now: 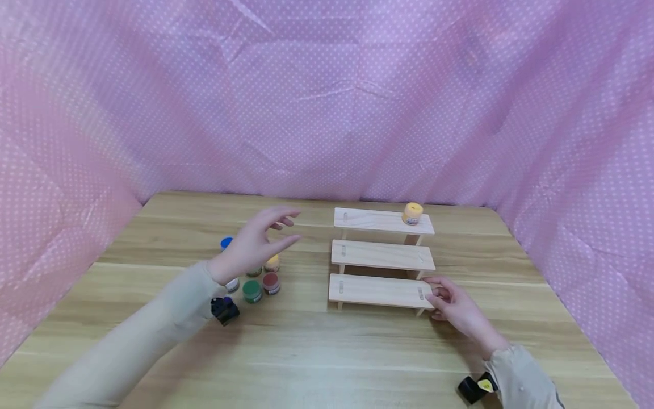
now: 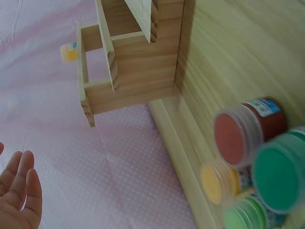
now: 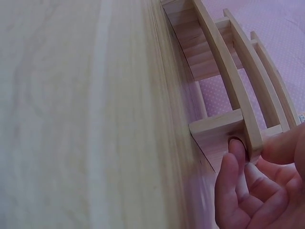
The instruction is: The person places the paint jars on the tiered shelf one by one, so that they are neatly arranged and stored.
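A three-tier wooden step rack [image 1: 380,289] stands right of the table's middle. My right hand [image 1: 462,309] is at the right end of its lowest board; in the right wrist view the thumb lies over the board's edge and curled fingers [image 3: 238,148] pinch it from below. On the top board sits a yellow paint jar [image 1: 413,213], toward the right end. My left hand [image 1: 252,244] hovers over a group of paint jars with its fingers spread and nothing between them. Among those are a green jar [image 1: 252,291], a dark red jar [image 1: 271,283] and another yellow jar [image 1: 272,263].
A blue-lidded jar [image 1: 226,242] and a whitish jar [image 1: 232,284] are partly hidden by the left hand. Black wrist cameras [image 1: 225,310] are strapped at both sleeves. Pink dotted cloth [image 1: 327,102] hangs behind and beside the wooden table [image 1: 306,352].
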Available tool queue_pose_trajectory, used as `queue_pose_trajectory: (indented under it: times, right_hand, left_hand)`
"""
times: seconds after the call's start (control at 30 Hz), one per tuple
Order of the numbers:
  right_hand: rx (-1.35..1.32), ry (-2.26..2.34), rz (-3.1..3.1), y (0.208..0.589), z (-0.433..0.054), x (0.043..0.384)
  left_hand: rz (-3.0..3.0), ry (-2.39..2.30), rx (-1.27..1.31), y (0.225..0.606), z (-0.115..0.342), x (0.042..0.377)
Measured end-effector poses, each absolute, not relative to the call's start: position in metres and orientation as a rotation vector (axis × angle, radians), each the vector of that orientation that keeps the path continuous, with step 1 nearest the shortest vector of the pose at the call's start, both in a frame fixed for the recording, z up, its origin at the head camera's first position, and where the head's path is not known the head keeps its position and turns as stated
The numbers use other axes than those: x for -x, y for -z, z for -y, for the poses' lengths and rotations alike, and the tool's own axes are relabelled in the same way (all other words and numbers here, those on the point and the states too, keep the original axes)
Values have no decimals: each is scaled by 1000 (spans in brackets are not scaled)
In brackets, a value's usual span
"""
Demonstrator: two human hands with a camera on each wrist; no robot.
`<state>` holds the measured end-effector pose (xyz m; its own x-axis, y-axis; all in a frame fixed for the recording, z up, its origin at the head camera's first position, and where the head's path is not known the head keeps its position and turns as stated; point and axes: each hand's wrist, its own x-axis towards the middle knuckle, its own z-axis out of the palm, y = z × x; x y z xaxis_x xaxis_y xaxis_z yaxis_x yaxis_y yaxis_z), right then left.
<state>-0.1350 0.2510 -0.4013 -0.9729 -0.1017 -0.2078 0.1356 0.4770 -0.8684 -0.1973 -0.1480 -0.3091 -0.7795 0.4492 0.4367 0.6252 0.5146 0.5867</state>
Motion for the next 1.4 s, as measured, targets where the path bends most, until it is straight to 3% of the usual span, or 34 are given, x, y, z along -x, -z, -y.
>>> queue_pose_trajectory:
  times: [0.63, 1.4]
  right_hand:
    - [-88, 1480, -2498, 401, -251, 135]
    - [-73, 1499, -2495, 402, -250, 136]
  left_hand:
    - [2604, 1080, 574, 334, 221, 171]
    - [2729, 985, 481, 372, 262, 130]
